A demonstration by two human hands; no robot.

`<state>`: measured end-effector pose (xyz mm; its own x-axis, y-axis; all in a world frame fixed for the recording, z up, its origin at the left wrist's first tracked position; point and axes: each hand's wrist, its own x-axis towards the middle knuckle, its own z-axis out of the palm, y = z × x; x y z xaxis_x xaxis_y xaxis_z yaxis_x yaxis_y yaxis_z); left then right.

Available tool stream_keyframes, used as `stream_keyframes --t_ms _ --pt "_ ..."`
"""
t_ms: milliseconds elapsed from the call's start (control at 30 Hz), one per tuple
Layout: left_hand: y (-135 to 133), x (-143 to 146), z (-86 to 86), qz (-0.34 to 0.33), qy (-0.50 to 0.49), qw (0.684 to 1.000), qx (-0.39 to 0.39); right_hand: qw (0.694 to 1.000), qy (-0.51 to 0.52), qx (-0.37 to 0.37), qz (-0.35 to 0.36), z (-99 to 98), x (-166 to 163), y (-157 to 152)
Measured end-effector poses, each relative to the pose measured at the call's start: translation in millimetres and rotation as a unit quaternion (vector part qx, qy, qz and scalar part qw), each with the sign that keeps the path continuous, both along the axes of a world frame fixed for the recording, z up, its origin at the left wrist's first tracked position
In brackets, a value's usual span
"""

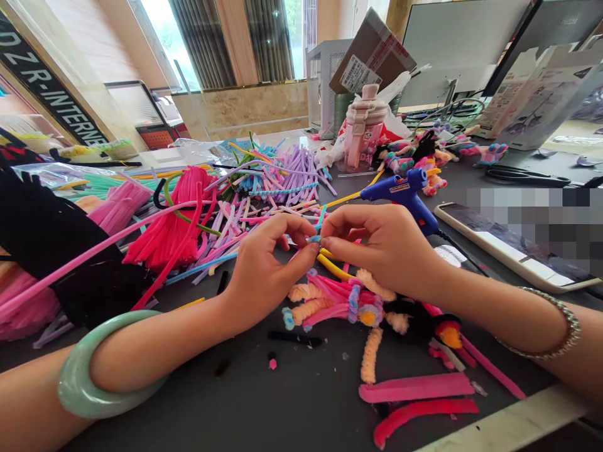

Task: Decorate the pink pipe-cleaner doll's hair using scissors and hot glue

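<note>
My left hand (266, 263) and my right hand (377, 245) meet over the dark table (292, 402), fingertips pinched together on a small light-blue pipe-cleaner piece (315, 239). A yellow pipe cleaner (332, 267) runs under my right hand. Just below the hands lies a pipe-cleaner figure (348, 307) made of pink, peach, purple and black parts. My left wrist wears a pale green bangle (89, 370), my right a silver bracelet (560, 326).
Heaps of coloured pipe cleaners (198, 213) cover the left and middle. A blue glue gun (405, 191) stands behind my right hand, a phone (513, 251) to its right. Pink strips (417, 389) lie near the front edge. A pink bottle (362, 129), scissors (527, 176) and boxes stand behind.
</note>
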<state>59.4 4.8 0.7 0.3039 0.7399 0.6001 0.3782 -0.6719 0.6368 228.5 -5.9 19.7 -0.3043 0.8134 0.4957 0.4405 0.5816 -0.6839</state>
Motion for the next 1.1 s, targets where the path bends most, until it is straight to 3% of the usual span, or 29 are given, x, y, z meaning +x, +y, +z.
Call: stream_keyframes --t_ms 1100 --pt "-0.4 -0.7 0.8 0.011 0.018 1.000 0.000 0.999 -0.026 0.021 -0.009 1.7 0.2 -1.2"
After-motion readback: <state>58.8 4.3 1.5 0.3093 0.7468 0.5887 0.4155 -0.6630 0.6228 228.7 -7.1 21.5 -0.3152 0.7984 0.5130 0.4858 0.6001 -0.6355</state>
